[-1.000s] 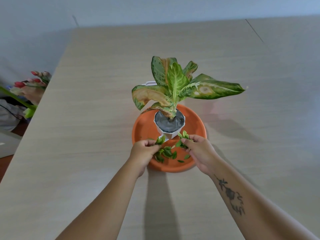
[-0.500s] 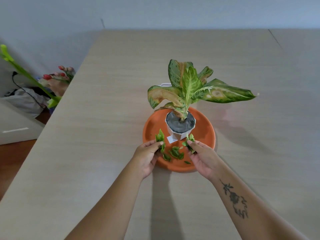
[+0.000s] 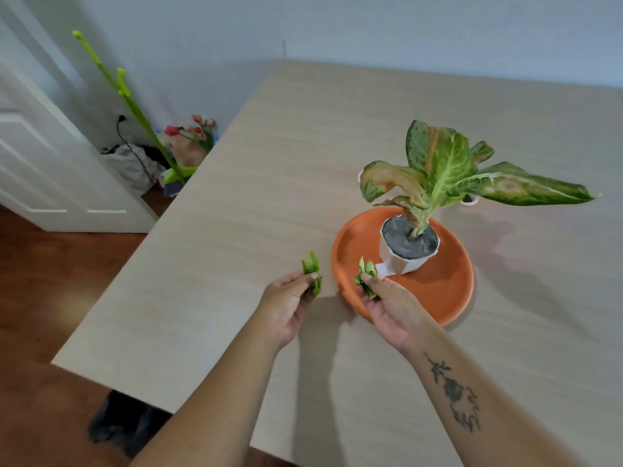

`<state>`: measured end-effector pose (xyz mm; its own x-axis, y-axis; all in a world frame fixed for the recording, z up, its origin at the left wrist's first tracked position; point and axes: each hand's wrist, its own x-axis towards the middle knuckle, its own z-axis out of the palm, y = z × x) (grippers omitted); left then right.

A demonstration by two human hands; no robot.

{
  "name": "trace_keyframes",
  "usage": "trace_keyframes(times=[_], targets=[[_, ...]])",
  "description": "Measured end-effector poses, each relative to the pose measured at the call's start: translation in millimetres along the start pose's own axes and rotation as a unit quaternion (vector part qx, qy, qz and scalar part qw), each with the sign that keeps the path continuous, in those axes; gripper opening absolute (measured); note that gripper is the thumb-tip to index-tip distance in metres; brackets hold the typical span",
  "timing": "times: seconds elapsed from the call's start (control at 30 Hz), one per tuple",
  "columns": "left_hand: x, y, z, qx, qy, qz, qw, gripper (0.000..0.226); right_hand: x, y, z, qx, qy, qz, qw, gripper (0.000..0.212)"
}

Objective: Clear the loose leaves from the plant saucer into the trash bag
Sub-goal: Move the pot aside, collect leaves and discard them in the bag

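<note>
Pale wood-grain tabletop [image 3: 236, 230] carries a round orange plastic saucer [image 3: 438, 291] (white potted plant [image 3: 408, 251] inside); left hand [image 3: 286, 305] and right hand [image 3: 391, 305] each pinch small green loose leaves [image 3: 312, 269].

No text, label, brand, number or sign can be read anywhere. A small white tag [image 3: 384, 268] lies at the foot of the white pot [image 3: 404, 256] on the orange saucer [image 3: 435, 291], but its face shows no legible print. The mark on the right forearm is a tattoo [image 3: 453, 392] of a picture, not lettering.
</note>
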<state>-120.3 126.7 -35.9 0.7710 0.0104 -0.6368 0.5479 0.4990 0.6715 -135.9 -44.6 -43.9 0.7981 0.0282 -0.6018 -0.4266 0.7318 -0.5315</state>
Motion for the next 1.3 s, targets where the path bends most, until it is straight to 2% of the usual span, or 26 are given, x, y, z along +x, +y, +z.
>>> trace_keyframes(times=[0.27, 0.57, 0.8, 1.07, 1.3], targets=[[-41.7, 35.3, -126.5, -0.070, 0.051, 0.027, 0.996, 0.005, -6.6, 103.5, 91.1, -0.040, -0.071, 0.030, 0.996, 0.015], [-116.0, 70.0, -338.5, -0.202, 0.109, 0.068, 0.971, 0.015, -42.5, 292.4, 217.4, -0.063, -0.120, 0.110, 0.985, 0.011], [-147.4, 88.5, -470.9, -0.222, 0.218, 0.078, 0.947, 0.019, -67.7, 415.4, 289.6, -0.132, -0.159, 0.178, 0.962, 0.007], [-129.9, 92.3, -532.9, -0.246, 0.272, 0.065, 0.928, 0.016, -42.8, 476.8, 322.0, -0.205, -0.145, 0.219, 0.943, 0.006], [-73.1, 53.3, -576.4, -0.284, 0.317, 0.044, 0.904, 0.012, 25.6, 539.3, 295.0, -0.259, -0.115, 0.269, 0.920, 0.017]])
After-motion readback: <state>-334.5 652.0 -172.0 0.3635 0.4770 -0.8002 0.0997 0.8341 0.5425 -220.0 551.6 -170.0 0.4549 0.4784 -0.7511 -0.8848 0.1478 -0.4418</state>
